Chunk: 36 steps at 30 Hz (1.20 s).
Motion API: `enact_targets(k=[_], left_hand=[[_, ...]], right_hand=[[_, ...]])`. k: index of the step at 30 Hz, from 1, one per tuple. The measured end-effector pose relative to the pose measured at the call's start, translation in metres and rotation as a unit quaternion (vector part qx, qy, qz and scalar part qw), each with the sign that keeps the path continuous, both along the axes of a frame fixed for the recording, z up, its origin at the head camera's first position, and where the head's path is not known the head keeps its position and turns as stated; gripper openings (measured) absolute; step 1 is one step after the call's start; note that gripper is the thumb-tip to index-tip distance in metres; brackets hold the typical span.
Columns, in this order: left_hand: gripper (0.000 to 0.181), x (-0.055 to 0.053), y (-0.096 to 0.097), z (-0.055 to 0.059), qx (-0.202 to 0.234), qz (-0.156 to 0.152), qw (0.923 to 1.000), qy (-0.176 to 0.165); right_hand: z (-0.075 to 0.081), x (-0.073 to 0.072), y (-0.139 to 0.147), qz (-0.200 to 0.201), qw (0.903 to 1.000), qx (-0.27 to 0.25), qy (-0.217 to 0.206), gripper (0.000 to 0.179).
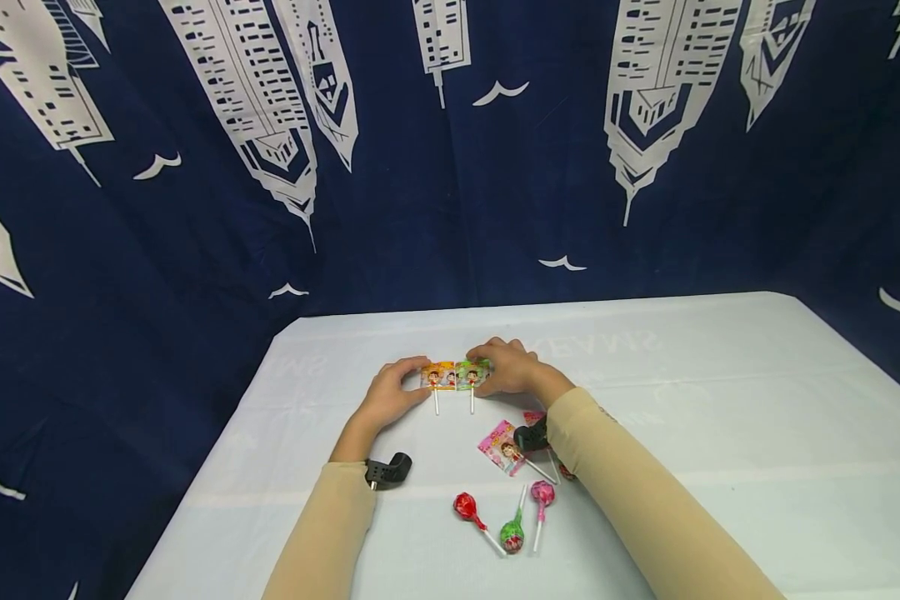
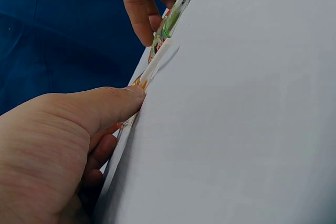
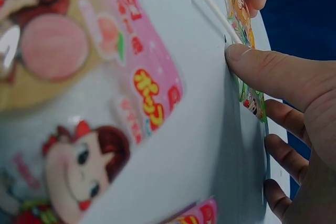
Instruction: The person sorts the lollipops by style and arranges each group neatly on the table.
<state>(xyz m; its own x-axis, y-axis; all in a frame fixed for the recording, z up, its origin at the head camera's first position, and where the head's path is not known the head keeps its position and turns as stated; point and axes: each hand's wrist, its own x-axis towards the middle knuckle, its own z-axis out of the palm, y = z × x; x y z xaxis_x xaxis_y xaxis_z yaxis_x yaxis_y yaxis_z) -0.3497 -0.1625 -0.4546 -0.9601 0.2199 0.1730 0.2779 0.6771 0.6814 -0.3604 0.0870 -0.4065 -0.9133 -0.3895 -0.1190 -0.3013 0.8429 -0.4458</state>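
Two flat lollipops in printed wrappers lie side by side on the white table, their white sticks towards me. My left hand [image 1: 384,398] pinches the orange-wrapped lollipop [image 1: 438,377] at its left end, thumb on the near edge and fingers beyond. With thumb and fingers, my right hand [image 1: 513,368] pinches the green-wrapped lollipop [image 1: 465,377] at its right end. The wrappers meet edge to edge. In the left wrist view my left thumb [image 2: 113,103] presses by the orange wrapper; in the right wrist view my right thumb [image 3: 273,69] lies against the green wrapper.
A pink-wrapped flat lollipop [image 1: 502,448] lies near the right wrist, with a red wrapper [image 1: 534,417] partly hidden by the wrist camera. Closer to me are a red ball lollipop [image 1: 465,505], a green one [image 1: 512,536] and a pink one [image 1: 543,493]. A dark blue patterned cloth [image 1: 450,208] hangs behind.
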Motion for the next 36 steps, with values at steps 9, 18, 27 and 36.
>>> enact_targets(k=[9, 18, 27, 36], left_hand=[[0.052, 0.0, -0.001, 0.001, -0.004, 0.001, 1.0, -0.004], [0.052, -0.001, 0.0, 0.001, -0.009, -0.003, 1.0, 0.002], [0.051, 0.001, -0.001, 0.003, -0.002, 0.001, 1.0, -0.001], [0.051, 0.001, 0.0, 0.003, -0.004, -0.001, 1.0, -0.001]], right_hand=[[0.002, 0.003, 0.002, 0.017, 0.9998, -0.003, 0.007, 0.073], [0.006, 0.011, 0.014, 0.047, 0.9972, -0.058, 0.004, 0.077], [0.013, 0.03, 0.033, 0.098, 0.9881, -0.117, 0.016, 0.071], [0.012, 0.06, 0.056, 0.106, 0.9848, -0.135, 0.026, 0.069]])
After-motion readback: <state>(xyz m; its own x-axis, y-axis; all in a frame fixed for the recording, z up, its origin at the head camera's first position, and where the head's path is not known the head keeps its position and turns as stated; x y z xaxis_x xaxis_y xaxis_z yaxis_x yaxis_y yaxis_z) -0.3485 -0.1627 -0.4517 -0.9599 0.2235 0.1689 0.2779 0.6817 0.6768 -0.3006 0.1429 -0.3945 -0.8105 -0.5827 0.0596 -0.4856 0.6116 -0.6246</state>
